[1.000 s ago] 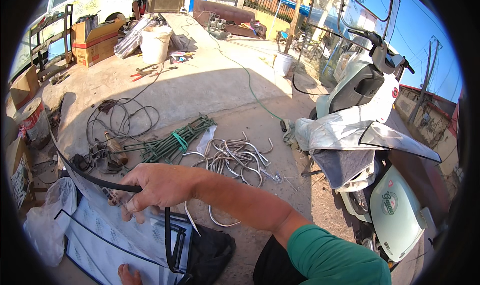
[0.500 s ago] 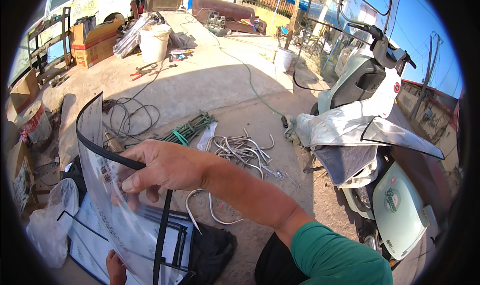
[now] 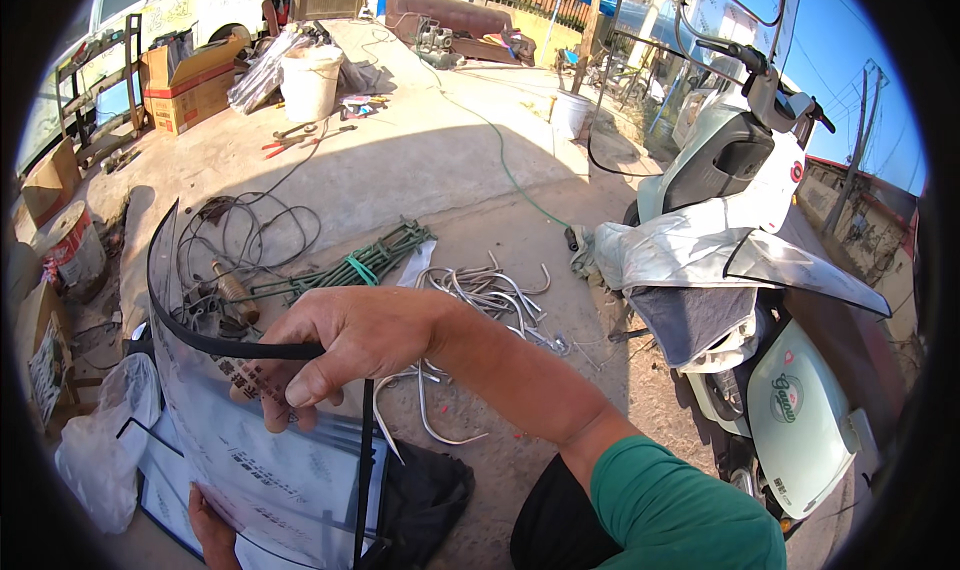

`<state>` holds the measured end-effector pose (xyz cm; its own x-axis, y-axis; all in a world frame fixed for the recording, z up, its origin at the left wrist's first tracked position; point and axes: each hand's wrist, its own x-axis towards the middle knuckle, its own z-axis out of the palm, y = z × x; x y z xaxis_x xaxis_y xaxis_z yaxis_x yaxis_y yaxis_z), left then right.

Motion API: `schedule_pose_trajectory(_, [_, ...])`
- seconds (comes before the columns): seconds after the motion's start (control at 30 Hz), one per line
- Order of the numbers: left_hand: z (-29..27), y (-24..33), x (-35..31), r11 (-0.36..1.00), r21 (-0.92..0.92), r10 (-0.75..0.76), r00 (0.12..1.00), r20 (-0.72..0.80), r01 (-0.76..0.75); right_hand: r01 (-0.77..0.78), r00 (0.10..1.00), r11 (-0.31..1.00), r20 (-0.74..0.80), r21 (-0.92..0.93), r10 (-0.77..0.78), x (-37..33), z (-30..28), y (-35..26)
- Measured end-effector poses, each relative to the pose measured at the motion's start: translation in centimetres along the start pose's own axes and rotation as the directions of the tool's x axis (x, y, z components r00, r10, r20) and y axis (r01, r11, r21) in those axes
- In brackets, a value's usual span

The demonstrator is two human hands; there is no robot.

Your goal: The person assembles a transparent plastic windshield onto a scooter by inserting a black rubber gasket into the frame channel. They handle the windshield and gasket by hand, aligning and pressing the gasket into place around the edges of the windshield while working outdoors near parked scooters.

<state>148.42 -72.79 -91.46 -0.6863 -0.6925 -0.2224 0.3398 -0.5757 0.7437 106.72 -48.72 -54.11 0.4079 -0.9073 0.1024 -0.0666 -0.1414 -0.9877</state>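
Observation:
A clear, curved windshield panel (image 3: 255, 450) with black edging stands bent in front of me at the lower left. My right hand (image 3: 350, 345) is closed over its upper edge, thumb on the near side and fingers behind, seen through the plastic. Low on the panel's left side, my left hand (image 3: 212, 532) grips the edge; only part of it shows. Beneath lies a stack of similar black-edged panels (image 3: 165, 510), on dark cloth (image 3: 425, 485).
Bent metal rods (image 3: 490, 295) and a bundle of green metal rods (image 3: 375, 255) lie beyond my right arm. A parked scooter (image 3: 690, 185) stands to the right, a plastic bag (image 3: 105, 440) to the left. Coiled cable (image 3: 250, 225) and a white bucket (image 3: 310, 82) are farther off.
The panel's upper edge has come lower and nearer, bowing more. My right hand has shifted slightly right and down with it. My left hand shows higher and further left along the panel's edge.

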Motion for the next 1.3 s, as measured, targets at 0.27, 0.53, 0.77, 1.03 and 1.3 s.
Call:
schedule_pose_trajectory(0.27, [-9.4,3.7,-1.6,0.862,0.354,0.495,0.755,-0.43,-0.364,-0.131,0.989,0.991,-0.07,0.017,0.132,0.3,-1.9,3.9])
schedule_pose_trajectory(0.53, [-8.8,5.4,-7.4,0.898,0.437,0.307,0.631,-0.712,0.057,-0.437,0.879,0.887,-0.139,0.149,0.457,3.4,-1.8,16.4])
schedule_pose_trajectory(0.77, [-4.9,1.7,-7.7,0.841,0.456,0.169,0.66,-0.732,0.291,-0.616,0.765,0.767,-0.098,0.18,0.637,3.2,-0.9,23.4])
schedule_pose_trajectory(1.03, [-5.4,-2.5,-8.1,0.919,0.334,0.109,0.679,-0.726,0.209,-0.577,0.807,0.809,-0.078,0.109,0.586,2.8,-1.0,25.2])
schedule_pose_trajectory(1.3, [-10.4,-4.9,-9.0,0.845,0.475,0.132,0.765,-0.63,0.245,-0.573,0.813,0.816,-0.077,0.072,0.578,2.9,-1.1,24.9])
